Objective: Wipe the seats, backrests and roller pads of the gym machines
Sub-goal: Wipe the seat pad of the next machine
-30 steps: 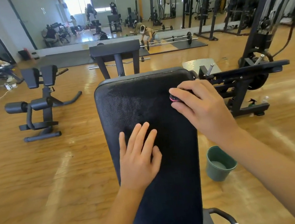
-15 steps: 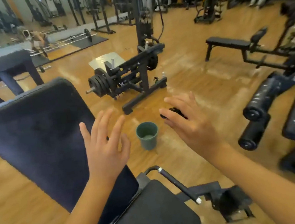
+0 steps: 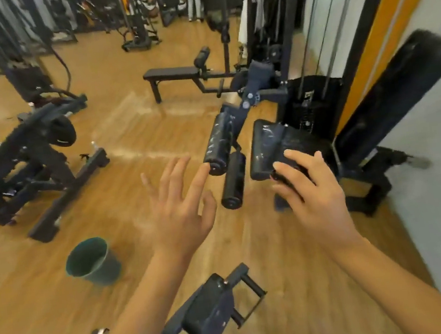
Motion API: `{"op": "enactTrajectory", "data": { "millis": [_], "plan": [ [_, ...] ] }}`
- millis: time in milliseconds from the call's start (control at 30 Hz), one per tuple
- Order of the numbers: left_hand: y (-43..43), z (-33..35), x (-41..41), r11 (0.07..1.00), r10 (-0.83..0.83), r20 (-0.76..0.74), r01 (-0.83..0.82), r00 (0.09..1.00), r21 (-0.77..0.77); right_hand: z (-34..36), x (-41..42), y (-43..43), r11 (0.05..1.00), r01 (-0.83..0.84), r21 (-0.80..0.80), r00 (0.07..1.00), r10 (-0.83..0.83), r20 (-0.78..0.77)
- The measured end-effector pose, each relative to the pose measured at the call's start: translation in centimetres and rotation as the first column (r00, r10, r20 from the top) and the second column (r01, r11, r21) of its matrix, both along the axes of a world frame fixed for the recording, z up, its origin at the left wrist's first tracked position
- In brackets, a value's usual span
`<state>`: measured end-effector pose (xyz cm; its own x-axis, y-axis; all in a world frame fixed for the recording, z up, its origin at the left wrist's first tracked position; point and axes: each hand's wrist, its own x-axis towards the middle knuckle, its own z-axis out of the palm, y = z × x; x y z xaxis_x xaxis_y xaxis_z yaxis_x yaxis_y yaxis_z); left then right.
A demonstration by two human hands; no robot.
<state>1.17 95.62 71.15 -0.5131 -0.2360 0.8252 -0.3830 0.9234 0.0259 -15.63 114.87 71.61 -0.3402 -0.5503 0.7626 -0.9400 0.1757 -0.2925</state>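
Note:
My left hand (image 3: pixel 179 205) hovers in the air with fingers spread and holds nothing. My right hand (image 3: pixel 308 192) grips a small dark cloth or sponge (image 3: pixel 284 175), mostly hidden under the fingers. Ahead of both hands stands a leg machine with two black roller pads (image 3: pixel 215 146) (image 3: pixel 234 184) and a glossy black seat pad (image 3: pixel 269 144). Its tall black backrest (image 3: pixel 398 89) leans at the right by the wall. Neither hand touches the machine.
A green bucket (image 3: pixel 92 261) with water stands on the wooden floor at lower left. A plate-loaded machine (image 3: pixel 28 168) sits at left, a flat bench (image 3: pixel 174 74) farther back. Part of a dark metal frame (image 3: pixel 209 312) lies below my arms. Grey wall at right.
The view has swung right, away from the black backrest I was wiping. Both hands lifted off it and now hang before the leg machine; the right hand still holds the cloth.

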Motion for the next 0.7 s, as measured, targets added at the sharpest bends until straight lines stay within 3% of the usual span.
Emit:
{"op": "enactTrajectory", "data": {
  "millis": [200,400,700],
  "plan": [
    [3.2,-1.3,-16.0,0.989,-0.128,-0.025,0.13,0.991,0.077,-1.1,-12.1,5.9,0.979,0.197,0.054,0.979,-0.2,0.046],
    [4.4,-1.8,-25.5,0.966,-0.245,-0.022,0.246,0.969,0.082,-1.3,-18.6,7.6,0.948,0.317,0.029,0.946,-0.319,0.064],
    [-0.4,-5.1,-35.6,0.959,-0.263,0.071,0.253,0.962,0.127,-4.3,-28.9,2.2,0.94,0.325,0.101,0.937,-0.335,0.1]
  ]
}}
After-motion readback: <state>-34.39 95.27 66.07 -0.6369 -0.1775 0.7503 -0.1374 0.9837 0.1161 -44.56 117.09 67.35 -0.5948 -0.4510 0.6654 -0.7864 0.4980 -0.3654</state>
